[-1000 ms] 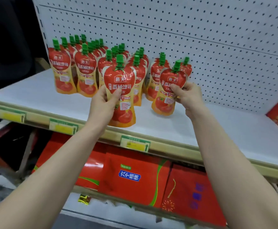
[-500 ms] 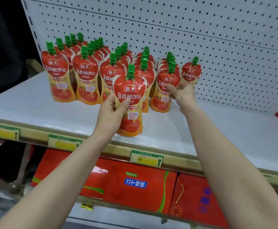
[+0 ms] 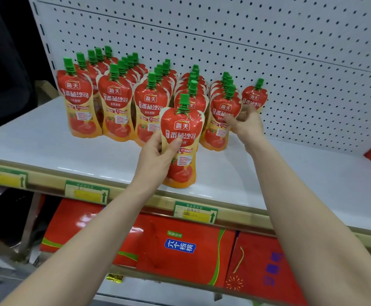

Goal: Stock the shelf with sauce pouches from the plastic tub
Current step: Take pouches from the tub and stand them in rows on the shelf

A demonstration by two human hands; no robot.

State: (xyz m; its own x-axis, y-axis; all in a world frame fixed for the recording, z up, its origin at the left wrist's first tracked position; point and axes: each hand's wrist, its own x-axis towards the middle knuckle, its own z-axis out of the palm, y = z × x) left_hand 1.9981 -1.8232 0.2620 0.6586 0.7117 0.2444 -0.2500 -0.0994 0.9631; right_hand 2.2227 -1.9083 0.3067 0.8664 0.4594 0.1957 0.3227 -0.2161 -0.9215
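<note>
Sauce pouch (image 3: 181, 138) stood upright, clamped in your left grip (image 3: 155, 155), the short row (image 3: 196, 102) just far of it; your right grip (image 3: 245, 127) pinched a neighbouring pouch (image 3: 221, 120).

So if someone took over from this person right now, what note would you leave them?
Left hand grips the near pouch upright over the shelf front.
Right hand pinches the front pouch of the rightmost full row, standing on the shelf.
Done: five rows stocked, plus a lone pouch by the back wall.
Left: place the near pouch; tub is out of view.
</note>
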